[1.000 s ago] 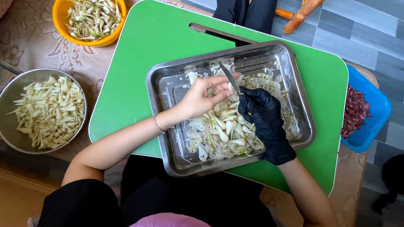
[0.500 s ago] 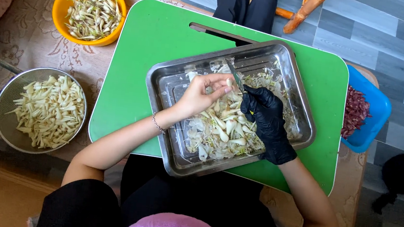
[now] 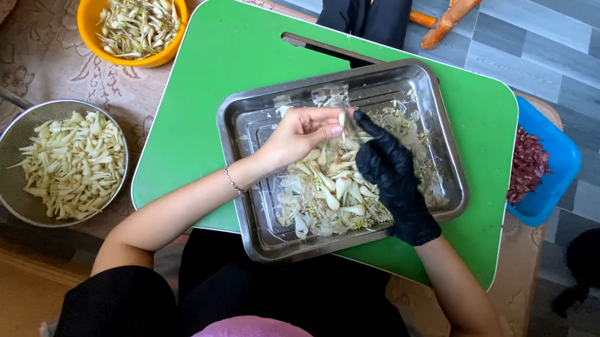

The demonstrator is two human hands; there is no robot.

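Observation:
My bare left hand (image 3: 302, 136) pinches a pale, thin vegetable piece (image 3: 343, 121) over a steel tray (image 3: 242, 123). My right hand (image 3: 391, 177), in a black glove, is closed right beside it, its fingertips meeting the same piece. A thin knife seems to be in its grip, mostly hidden by the glove. The tray holds a heap of pale peeled pieces and translucent skins (image 3: 327, 193) under both hands. It rests on a green lap table (image 3: 199, 71).
An orange bowl (image 3: 135, 17) of unpeeled pieces sits far left on the patterned mat. A steel sieve bowl (image 3: 59, 160) of pale cut pieces is near left. A blue container (image 3: 545, 170) with dark red scraps is at the right. Wooden chair legs (image 3: 454, 15) stand beyond.
Both hands have shifted slightly away from me over the tray and closed in on one piece. The bowls and the tray have not moved.

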